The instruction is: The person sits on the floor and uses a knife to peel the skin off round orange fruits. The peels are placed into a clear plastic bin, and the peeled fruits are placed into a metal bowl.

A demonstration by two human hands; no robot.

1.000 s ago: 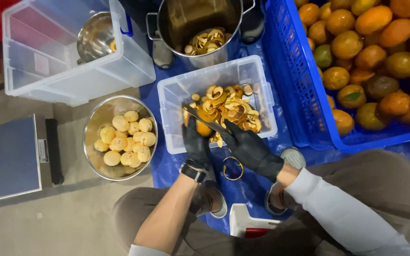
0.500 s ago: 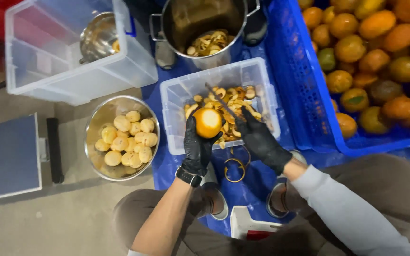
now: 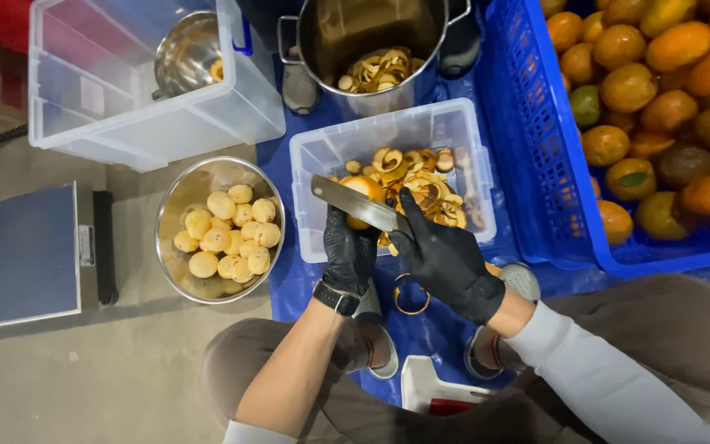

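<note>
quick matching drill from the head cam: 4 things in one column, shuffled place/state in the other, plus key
Things:
1. orange
2. knife
3. metal bowl
4. blue crate

Places/states:
A. holds unpeeled oranges and a few greenish ones, at the right
B. in the left hand, over the clear tub of peel
C. holds pale peeled fruit, beside the scale
D. in the right hand, blade lying across the fruit

Pairs: 1-B, 2-D, 3-C, 4-A
</note>
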